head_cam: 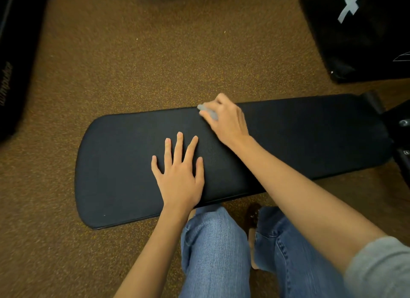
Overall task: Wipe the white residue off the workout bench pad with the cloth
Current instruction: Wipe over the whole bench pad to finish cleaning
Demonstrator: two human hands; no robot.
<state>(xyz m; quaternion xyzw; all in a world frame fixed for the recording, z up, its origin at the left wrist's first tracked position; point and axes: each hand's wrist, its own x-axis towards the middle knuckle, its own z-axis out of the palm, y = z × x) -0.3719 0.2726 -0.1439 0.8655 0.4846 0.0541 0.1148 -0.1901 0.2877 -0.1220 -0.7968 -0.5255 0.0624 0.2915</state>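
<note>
The black workout bench pad (pixel 124 164) lies lengthwise across the middle of the view, low over the floor. My left hand (pixel 179 171) rests flat on the pad's middle, fingers spread and straight. My right hand (pixel 226 120) sits at the pad's far edge, fingers curled around a small bunched grey cloth (pixel 207 111) that pokes out on the hand's left side and touches the pad. The hand is slightly blurred. A tiny white speck (pixel 104 215) shows near the pad's front left corner. I see no other white residue.
Brown speckled flooring (pixel 133 64) surrounds the bench. A black padded box (pixel 363 31) with white markings stands at the back right, dark equipment (pixel 11 64) runs along the left edge, and the bench's frame (pixel 399 129) is at the right. My jeans-clad legs (pixel 213 249) are just in front.
</note>
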